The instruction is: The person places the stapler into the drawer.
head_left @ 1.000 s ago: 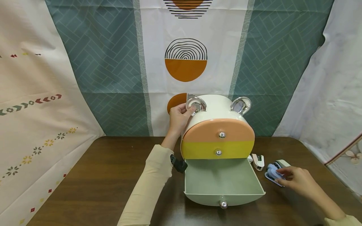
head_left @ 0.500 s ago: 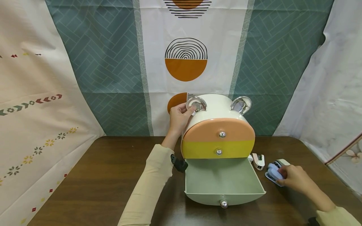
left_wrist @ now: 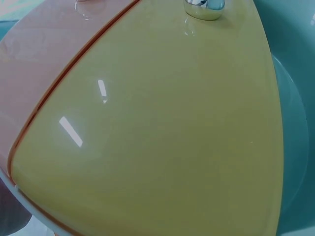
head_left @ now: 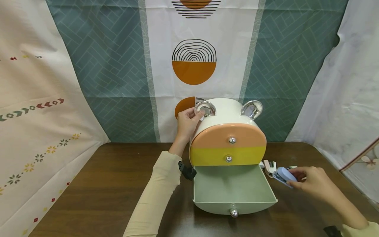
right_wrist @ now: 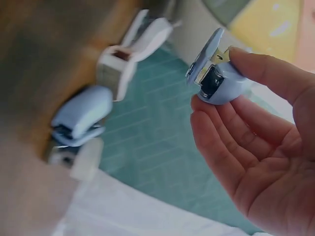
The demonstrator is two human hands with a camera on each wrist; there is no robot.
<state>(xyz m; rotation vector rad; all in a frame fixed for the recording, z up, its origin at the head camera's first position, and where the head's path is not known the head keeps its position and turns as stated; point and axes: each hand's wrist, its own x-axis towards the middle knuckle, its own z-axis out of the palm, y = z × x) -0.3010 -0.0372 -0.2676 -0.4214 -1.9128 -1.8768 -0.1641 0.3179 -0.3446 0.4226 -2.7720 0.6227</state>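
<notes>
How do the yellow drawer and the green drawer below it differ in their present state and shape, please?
The yellow drawer is closed, whereas the green drawer stands pulled out, showing its inside. The yellow drawer's front has a nearly straight lower edge, while the green drawer's front curves along the bottom. Both fronts carry one round silvery knob.

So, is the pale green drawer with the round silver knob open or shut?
Open: the pale green drawer sticks out below the flat, glossy yellow drawer front, and its interior shows from above.
</notes>
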